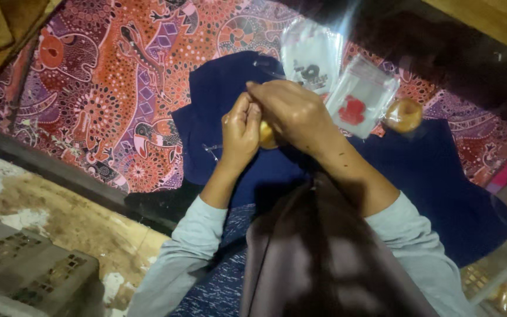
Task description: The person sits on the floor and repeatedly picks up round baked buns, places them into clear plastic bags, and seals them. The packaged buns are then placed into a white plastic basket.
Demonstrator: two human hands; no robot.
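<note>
Head view, centre of the frame: a small round yellowish bun [267, 136] is being held between the two hands, mostly hidden by them. The left hand [239, 130] is closing around it from the left, fingers curled narrow; the right hand [291, 111] is arching over it from above, fingertips pinched together as if working at a thin clear wrapper, though no wrapper is showing clearly there. Both hands are hovering over a dark blue cloth [441, 176]. Just to the upper right, two clear plastic bags [359, 97] are lying flat and empty, and a second bun [404, 114], seemingly wrapped, is resting beside them. By this showing, one bun is looking finished, one is in hand, and bags are waiting. A patterned red and purple cloth [101, 88] is filling the upper left.
</note>
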